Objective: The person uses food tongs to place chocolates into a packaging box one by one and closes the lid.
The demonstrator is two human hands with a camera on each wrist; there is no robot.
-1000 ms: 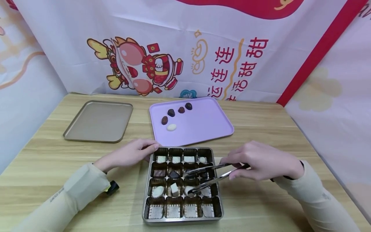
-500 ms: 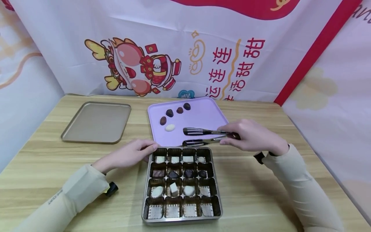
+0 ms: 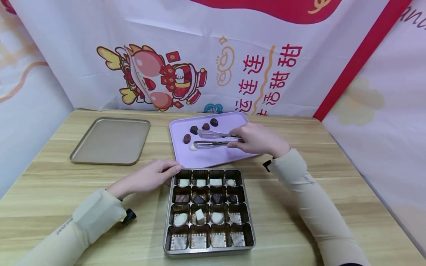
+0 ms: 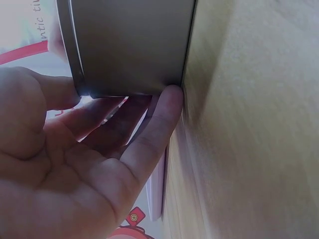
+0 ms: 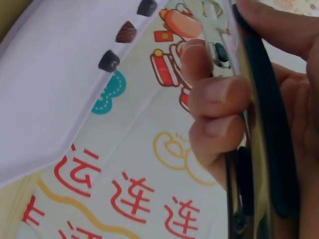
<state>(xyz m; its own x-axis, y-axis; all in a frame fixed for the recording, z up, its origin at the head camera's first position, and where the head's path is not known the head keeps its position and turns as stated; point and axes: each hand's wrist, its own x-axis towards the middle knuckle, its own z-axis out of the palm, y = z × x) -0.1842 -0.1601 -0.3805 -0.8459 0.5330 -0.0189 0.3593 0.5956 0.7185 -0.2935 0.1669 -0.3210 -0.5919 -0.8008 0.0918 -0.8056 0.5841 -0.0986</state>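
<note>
My right hand (image 3: 261,139) holds a pair of metal tongs (image 3: 217,144) over the purple tray (image 3: 213,159). The tongs' tips are spread, the nearer one overlapping a white oval chocolate (image 3: 192,147) in the head view. Several dark chocolates (image 3: 187,139) lie in a slanting row on the tray's left part. In the right wrist view, curled fingers (image 5: 219,92) wrap the tongs' handle. My left hand (image 3: 153,176) grips the far left corner of a metal tin (image 3: 209,253), thumb at its rim. White and dark chocolates sit in its upper compartments; its front row shows bare ridged bottoms.
A bare gold-brown baking tray (image 3: 111,142) lies at the back left of the wooden table (image 3: 126,236). Behind the table hangs a white printed cloth (image 3: 186,22) with a cartoon dragon and red characters.
My right hand has lifted the tongs out of the tin and carried them away from me and leftward to above the purple tray. My left hand stays at the tin's corner.
</note>
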